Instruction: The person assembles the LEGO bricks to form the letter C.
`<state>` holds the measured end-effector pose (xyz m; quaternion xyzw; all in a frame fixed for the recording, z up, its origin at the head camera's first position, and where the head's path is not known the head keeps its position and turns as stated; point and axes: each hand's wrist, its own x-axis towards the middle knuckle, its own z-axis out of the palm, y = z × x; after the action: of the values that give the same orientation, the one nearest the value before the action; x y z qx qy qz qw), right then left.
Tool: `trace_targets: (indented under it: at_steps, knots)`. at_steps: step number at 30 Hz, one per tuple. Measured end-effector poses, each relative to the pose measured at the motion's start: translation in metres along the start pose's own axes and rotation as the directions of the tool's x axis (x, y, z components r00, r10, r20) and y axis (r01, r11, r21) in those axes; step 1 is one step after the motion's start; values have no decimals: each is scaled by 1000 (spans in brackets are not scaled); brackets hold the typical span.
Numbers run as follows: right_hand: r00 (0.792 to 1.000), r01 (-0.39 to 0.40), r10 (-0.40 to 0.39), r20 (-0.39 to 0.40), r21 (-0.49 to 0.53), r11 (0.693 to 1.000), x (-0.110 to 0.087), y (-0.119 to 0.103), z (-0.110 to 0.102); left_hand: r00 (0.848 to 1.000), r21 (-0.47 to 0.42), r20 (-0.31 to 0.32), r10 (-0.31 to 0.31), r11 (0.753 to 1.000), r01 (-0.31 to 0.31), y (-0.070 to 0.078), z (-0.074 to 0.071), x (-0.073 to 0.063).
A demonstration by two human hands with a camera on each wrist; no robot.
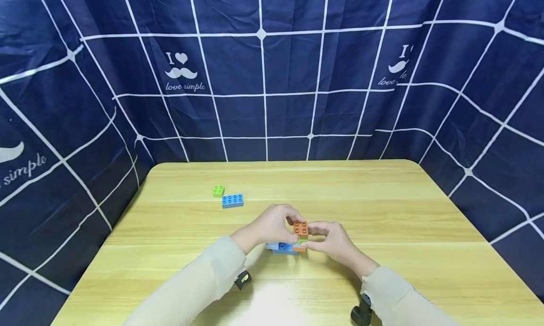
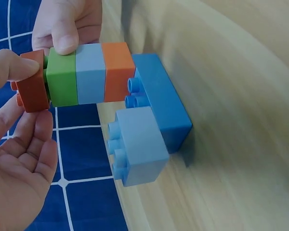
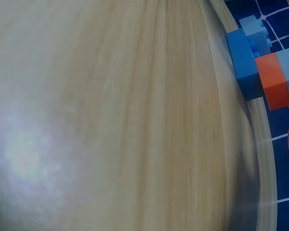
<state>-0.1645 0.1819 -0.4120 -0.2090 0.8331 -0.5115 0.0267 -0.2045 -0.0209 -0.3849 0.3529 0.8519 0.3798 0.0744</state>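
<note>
In the head view my left hand (image 1: 273, 225) pinches a dark orange four-stud brick (image 1: 300, 227) between thumb and fingers. That brick sits slightly tilted at the top of a tower, with green studs showing beneath it in the left wrist view. Below it come a green brick (image 2: 62, 79), a light blue brick (image 2: 90, 73) and an orange brick (image 2: 118, 72), standing on one end of a long blue brick (image 2: 166, 103). Another light blue brick (image 2: 140, 147) is fixed at the blue one's other end. My right hand (image 1: 335, 243) holds the tower, its thumb on the green brick.
Farther back on the wooden table (image 1: 361, 193), left of the hands, lie a small lime green brick (image 1: 218, 191) and a blue eight-stud brick (image 1: 232, 201). A dark blue gridded curtain (image 1: 289, 66) surrounds the table's back and sides.
</note>
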Motion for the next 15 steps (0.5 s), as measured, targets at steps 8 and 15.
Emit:
trace_targets:
  at_steps: [8, 15]
  knots:
    - [1000, 7, -7, 7, -6, 1000, 6, 20, 4, 999, 16, -3, 33, 999, -33, -5, 0, -2]
    - [1000, 11, -11, 11, -7, 1000, 7, 38, 4, 999, -106, -44, 10, 994, -15, -7, 6, -4]
